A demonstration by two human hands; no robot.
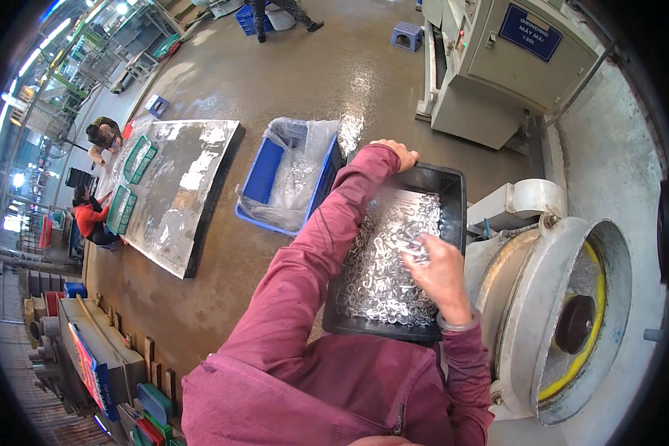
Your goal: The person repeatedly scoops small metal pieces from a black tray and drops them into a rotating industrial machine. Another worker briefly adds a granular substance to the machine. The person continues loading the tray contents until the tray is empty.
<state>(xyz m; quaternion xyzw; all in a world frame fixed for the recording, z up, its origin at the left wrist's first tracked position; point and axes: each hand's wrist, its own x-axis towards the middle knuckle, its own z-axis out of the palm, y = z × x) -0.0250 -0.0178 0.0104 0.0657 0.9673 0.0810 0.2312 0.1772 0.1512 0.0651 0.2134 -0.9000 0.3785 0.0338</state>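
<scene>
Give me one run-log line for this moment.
left hand: grips far rim of black tray | right hand: in small metal parts | round drum machine: beside tray

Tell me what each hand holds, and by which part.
Left hand grips the black tray by its far rim. Right hand rests among the small metal parts; whether it holds any cannot be told.
</scene>
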